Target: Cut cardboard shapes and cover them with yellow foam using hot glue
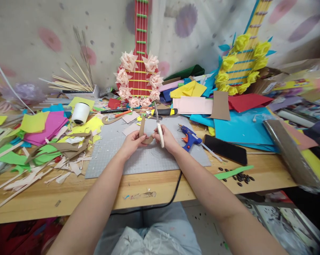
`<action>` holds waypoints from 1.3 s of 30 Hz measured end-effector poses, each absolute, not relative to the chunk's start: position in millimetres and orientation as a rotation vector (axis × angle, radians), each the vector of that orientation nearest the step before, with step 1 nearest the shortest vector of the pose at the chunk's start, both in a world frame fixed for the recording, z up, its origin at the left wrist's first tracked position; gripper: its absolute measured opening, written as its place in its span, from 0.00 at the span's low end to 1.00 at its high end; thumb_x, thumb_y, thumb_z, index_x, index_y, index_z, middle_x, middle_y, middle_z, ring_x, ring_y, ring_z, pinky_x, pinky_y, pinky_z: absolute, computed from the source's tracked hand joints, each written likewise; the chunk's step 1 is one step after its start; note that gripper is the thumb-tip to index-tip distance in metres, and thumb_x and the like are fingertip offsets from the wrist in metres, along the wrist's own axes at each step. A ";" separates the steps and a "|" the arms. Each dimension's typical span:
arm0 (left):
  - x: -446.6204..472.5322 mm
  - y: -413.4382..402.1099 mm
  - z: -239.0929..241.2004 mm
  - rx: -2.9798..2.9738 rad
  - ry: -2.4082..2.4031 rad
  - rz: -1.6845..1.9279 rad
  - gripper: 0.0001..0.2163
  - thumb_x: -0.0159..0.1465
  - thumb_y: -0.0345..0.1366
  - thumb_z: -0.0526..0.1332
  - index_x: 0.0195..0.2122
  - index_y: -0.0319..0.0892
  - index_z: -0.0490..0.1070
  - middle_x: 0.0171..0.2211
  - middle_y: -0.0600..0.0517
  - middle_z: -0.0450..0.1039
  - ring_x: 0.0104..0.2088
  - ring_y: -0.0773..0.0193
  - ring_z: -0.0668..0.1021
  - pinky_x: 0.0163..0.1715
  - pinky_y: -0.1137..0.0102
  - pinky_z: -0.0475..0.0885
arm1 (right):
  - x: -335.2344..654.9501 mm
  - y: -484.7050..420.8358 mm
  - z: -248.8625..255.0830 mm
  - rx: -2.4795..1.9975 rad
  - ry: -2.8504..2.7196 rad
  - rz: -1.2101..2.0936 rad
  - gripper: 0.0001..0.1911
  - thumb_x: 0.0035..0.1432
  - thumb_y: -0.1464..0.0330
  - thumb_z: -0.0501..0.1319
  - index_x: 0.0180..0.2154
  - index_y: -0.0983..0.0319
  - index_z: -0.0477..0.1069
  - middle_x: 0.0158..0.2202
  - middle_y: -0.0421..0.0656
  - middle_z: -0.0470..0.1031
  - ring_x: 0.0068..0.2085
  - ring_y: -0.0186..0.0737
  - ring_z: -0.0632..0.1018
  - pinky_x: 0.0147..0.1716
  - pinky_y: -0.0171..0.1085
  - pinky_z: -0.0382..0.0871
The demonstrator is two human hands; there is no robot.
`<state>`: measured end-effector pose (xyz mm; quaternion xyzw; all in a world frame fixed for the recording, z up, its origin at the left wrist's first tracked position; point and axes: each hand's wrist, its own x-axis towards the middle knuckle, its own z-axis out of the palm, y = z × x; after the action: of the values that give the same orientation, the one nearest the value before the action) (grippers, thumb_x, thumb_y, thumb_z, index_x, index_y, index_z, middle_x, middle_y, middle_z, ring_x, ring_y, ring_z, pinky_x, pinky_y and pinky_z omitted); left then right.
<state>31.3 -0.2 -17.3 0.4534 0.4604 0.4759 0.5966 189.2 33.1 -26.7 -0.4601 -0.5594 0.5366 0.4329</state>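
Between the fingers of my left hand [133, 142] is a curved strip of brown paper [142, 126], its lower end bending toward the right. My right hand [166, 138] grips white-handled scissors [160, 132], whose blades point up and away from me. The strip's lower end lies close to my right fingers; whether they touch it I cannot tell. Both hands are over a grey cutting mat [109, 159]. To the right of my right hand a blue glue gun [189, 137] lies on the mat.
Coloured scraps [43, 156] crowd the left. A red paper guitar [141, 74] and a yellow one [239, 67] stand behind. A black phone [225, 149], small black beads [242, 177] and blue sheets [239, 129] lie right. A black cord [173, 198] hangs over the table's front edge.
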 end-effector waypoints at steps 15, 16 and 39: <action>16.2 7.6 -27.2 1.377 1.698 1.265 0.07 0.57 0.38 0.57 0.34 0.43 0.70 0.22 0.55 0.71 0.24 0.66 0.71 0.26 0.72 0.62 | 194.7 38.6 -25.6 -1.250 -1.053 1.260 0.14 0.39 0.68 0.58 0.32 0.59 0.58 0.15 0.30 0.61 0.17 0.29 0.65 0.17 0.30 0.56; 14.2 7.5 -26.0 1.370 1.752 1.245 0.08 0.57 0.40 0.56 0.33 0.43 0.70 0.21 0.55 0.70 0.23 0.65 0.71 0.26 0.72 0.61 | 194.7 38.3 -26.0 -1.249 -1.074 1.257 0.14 0.39 0.68 0.58 0.32 0.59 0.58 0.15 0.30 0.61 0.17 0.29 0.65 0.16 0.30 0.56; -66.5 61.9 9.8 2.040 2.252 0.801 0.06 0.48 0.29 0.63 0.26 0.40 0.66 0.28 0.45 0.71 0.46 0.44 0.72 0.47 0.56 0.63 | 198.0 40.2 -24.7 -1.223 -1.079 1.298 0.14 0.39 0.66 0.58 0.32 0.60 0.58 0.16 0.30 0.61 0.17 0.29 0.65 0.15 0.30 0.55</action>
<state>-66.5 61.9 9.8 0.6491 0.7168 0.2548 -0.0004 198.0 40.2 -24.7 -0.5068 -0.4469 0.5378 0.5042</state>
